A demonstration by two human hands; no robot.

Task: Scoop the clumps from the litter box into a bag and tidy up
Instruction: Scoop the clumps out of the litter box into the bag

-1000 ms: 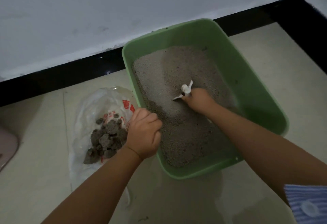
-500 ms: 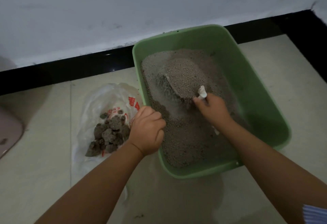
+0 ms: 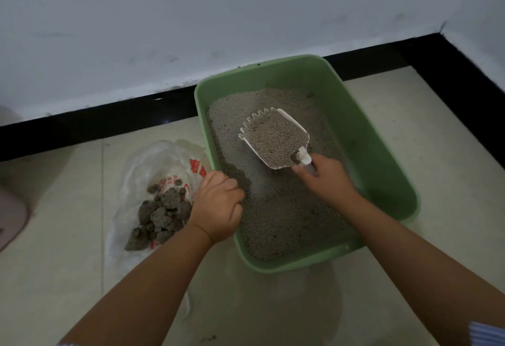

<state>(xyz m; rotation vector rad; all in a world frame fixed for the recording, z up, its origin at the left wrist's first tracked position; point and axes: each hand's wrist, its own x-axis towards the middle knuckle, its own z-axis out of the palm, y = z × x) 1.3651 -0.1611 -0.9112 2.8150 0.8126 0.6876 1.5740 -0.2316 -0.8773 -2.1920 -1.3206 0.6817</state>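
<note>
**Overhead: a loaded scoop raised above the litter**

Centrally, a green litter box (image 3: 369,138) is set against the black baseboard (image 3: 95,124), filled with grey litter (image 3: 278,209). Left of the box, a clear plastic bag (image 3: 153,165) holding dark clumps (image 3: 161,214) is laid on the tiled floor. A white slotted scoop (image 3: 273,138), heaped with litter, is gripped by the right hand (image 3: 325,179) over the box. The box's left rim is clasped by the left hand (image 3: 218,209).

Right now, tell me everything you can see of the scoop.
The scoop is pale, translucent-looking plastic with a toothed front edge and raised side walls. It is full of loose grey litter and held roughly level above the litter in the green litter box. The right hand grips its short white handle; nothing else touches it.
</note>
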